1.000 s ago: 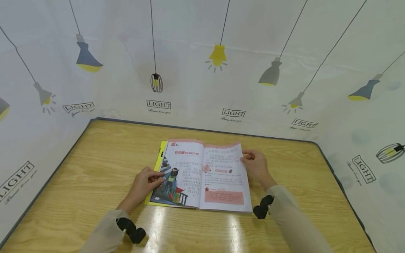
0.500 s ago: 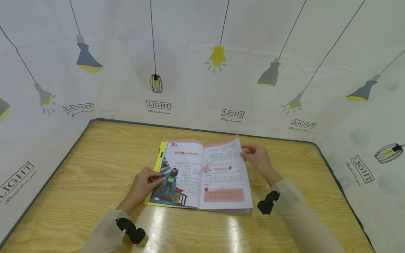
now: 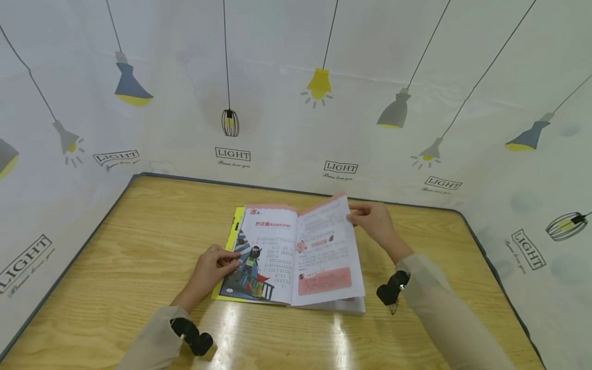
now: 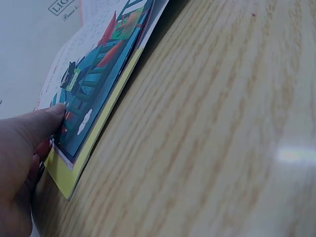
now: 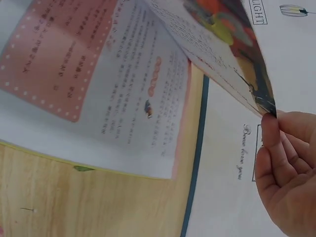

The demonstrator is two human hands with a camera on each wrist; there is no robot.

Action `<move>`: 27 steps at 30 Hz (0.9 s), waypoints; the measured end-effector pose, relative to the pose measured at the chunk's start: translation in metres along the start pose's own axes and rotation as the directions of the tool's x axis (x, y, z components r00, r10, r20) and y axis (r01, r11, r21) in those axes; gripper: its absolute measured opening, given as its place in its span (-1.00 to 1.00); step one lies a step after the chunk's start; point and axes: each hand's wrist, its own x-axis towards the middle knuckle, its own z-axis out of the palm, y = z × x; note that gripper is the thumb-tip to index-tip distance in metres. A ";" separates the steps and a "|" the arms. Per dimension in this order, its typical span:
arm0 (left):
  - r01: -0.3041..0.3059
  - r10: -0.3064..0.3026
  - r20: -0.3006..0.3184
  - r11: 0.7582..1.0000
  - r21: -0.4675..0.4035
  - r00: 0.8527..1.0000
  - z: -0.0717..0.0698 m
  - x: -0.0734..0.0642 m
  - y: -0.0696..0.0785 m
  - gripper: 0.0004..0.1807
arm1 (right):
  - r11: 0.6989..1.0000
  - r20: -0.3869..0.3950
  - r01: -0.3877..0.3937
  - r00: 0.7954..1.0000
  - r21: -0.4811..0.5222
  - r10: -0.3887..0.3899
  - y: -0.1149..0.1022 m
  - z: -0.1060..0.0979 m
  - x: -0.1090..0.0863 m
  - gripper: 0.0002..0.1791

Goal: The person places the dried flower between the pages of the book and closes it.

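An open book (image 3: 277, 218) with a yellow cover lies on the wooden table. Its left page carries a picture of a dark cartoon animal by a railing. My left hand (image 3: 209, 271) holds the book's left side, the thumb on the page near the lower corner in the left wrist view and the fingers at the edge. My right hand (image 3: 375, 225) pinches the outer edge of the right page (image 3: 319, 257) near its top corner. That page is lifted and bent; the right wrist view shows its colourful underside and another printed page (image 5: 128, 123) beneath.
The wooden table (image 3: 152, 231) has a dark edge strip along its back and sides. A white sheet (image 3: 273, 77) printed with hanging lamps and LIGHT labels stands around it. Both wrists carry black camera mounts (image 3: 393, 288).
My right hand has raised the right page's outer edge and moved it slightly up and inward, so the page below shows at the bottom. My left hand has stayed on the book's left side.
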 end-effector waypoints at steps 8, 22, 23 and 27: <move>0.000 0.000 0.013 1.000 0.005 1.000 -0.003 0.000 0.001 -0.76 | 0.998 0.034 0.014 0.999 0.065 -0.016 -0.032 0.003 0.001 -0.64; 0.020 -0.026 0.112 0.998 0.057 0.993 -0.008 0.006 0.008 -0.76 | 0.988 0.090 0.033 0.995 0.150 -0.047 -0.078 0.029 0.004 -0.66; 0.028 -0.035 0.117 0.998 0.062 0.992 -0.008 0.006 0.009 -0.76 | 0.988 0.087 0.036 0.995 0.148 -0.049 -0.080 0.031 0.004 -0.66; 0.005 -0.018 0.130 0.995 0.101 0.991 -0.010 0.008 0.017 -0.79 | 0.991 0.073 0.048 0.996 0.128 -0.058 -0.088 0.040 0.006 -0.65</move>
